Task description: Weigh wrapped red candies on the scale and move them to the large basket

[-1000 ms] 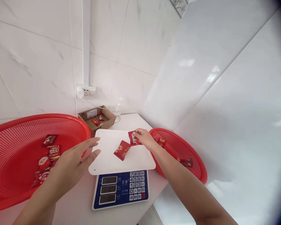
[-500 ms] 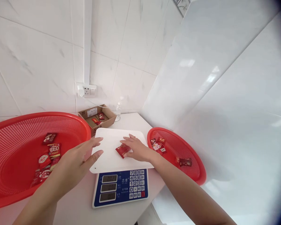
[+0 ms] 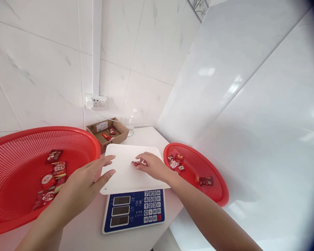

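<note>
On the white pan (image 3: 117, 181) of a digital scale, my right hand (image 3: 155, 166) pinches small red candy packets (image 3: 134, 163), which its fingers partly cover; how many cannot be told. My left hand (image 3: 90, 176) holds nothing, fingers and thumb apart, over the pan's left edge. Below the pan sits the scale's blue panel (image 3: 134, 212), with three lit displays on its left and a keypad on its right. The top display shows digits too faint to read surely.
A large red basket (image 3: 92, 137) with several packets stands left. To the right is a smaller red basket (image 3: 221, 181) holding several more. Behind the scale are a cardboard box (image 3: 120, 134) with packets and a clear bottle (image 3: 131, 120). A socket (image 3: 96, 102) is on the tiled wall.
My right hand's fingers have closed around the packets, which lay flatter on the pan before. The scale's top display reads differently. My left hand has hardly moved.
</note>
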`<action>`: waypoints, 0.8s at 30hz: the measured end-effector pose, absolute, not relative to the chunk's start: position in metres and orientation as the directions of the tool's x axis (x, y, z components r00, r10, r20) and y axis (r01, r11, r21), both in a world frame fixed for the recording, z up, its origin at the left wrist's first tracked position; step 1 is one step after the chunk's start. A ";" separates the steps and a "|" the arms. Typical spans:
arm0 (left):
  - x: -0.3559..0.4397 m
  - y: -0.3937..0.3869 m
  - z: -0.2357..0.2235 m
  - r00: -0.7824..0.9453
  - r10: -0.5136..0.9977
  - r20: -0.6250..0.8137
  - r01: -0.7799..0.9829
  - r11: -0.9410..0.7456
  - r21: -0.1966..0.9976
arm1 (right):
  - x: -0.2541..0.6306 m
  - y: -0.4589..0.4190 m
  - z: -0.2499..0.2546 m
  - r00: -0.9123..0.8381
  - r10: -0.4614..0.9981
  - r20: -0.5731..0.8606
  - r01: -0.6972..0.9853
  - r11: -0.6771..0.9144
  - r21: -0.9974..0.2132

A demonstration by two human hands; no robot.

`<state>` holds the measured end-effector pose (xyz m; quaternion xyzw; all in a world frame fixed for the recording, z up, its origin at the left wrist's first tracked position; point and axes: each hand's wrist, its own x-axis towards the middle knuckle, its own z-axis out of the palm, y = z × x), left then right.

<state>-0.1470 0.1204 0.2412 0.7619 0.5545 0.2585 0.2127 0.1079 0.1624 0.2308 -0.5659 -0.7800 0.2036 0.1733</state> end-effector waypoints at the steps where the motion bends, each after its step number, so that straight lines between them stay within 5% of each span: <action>1: -0.147 0.120 0.242 0.253 0.955 0.155 0.734 -0.294 0.612 | 0.110 0.160 0.232 -0.305 0.952 0.019 0.776 0.260 -0.575; 4: -0.148 0.120 0.242 0.250 0.953 0.171 0.728 -0.301 0.616 | 0.125 0.155 0.235 -0.214 0.977 0.020 0.767 0.180 -0.616; 14: -0.146 0.119 0.241 0.258 0.958 0.128 0.738 -0.281 0.614 | 0.157 0.144 0.198 -0.014 0.993 -0.117 0.940 -0.027 -0.340; 19: -0.147 0.119 0.240 0.263 0.957 0.121 0.754 -0.282 0.593 | 0.118 0.152 0.187 -0.171 0.977 -0.131 0.890 0.096 -0.446; 24: -0.150 0.123 0.234 0.285 0.943 0.175 0.774 -0.334 0.539 | 0.091 0.153 0.189 -0.379 0.925 0.017 0.810 0.341 -0.476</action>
